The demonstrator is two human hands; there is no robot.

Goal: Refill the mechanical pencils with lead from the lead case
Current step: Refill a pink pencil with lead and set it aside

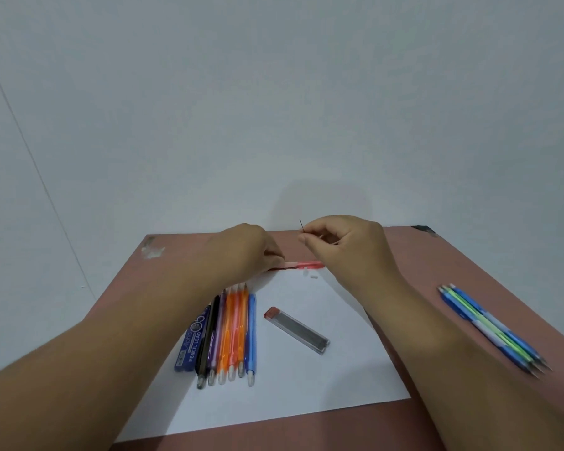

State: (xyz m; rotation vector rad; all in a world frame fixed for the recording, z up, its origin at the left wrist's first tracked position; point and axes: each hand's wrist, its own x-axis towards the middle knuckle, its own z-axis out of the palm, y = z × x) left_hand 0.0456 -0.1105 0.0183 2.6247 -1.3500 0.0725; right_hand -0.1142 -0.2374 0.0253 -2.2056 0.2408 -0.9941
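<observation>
- Nearest, a white sheet of paper (pixel 306 385) lies flat on a dull reddish-brown table (pixel 306 431); its near edge stops short of the table's front, leaving a bare strip.
- On the paper's left part, a row of mechanical pencils (pixel 228 336) lies side by side, touching: black, purple, three orange and a blue one, tips toward me. A dark blue lead box (pixel 194 340) printed "PENCIL LEAD" sits against the row's left side.
- Just right of them, apart, lies the clear plastic lead case (pixel 297 330), slim and rectangular with a red cap, dark leads inside, set at a slant.
- Well to the right, on bare table, a tight bundle of blue and green pencils (pixel 492 327) lies slantwise near the right edge.
- Farther back, by the paper's far edge, the left hand (pixel 245 252) holds a pink translucent pencil (pixel 303 265) down, fingers curled on its left end. Two small white bits (pixel 310 275) lie just beside it.
- Above the pencil, the right hand (pixel 342 245) pinches a thin dark lead (pixel 301 225) between thumb and fingertips, upright.
- Behind, a plain pale wall (pixel 274 92) meets the table's far edge.
</observation>
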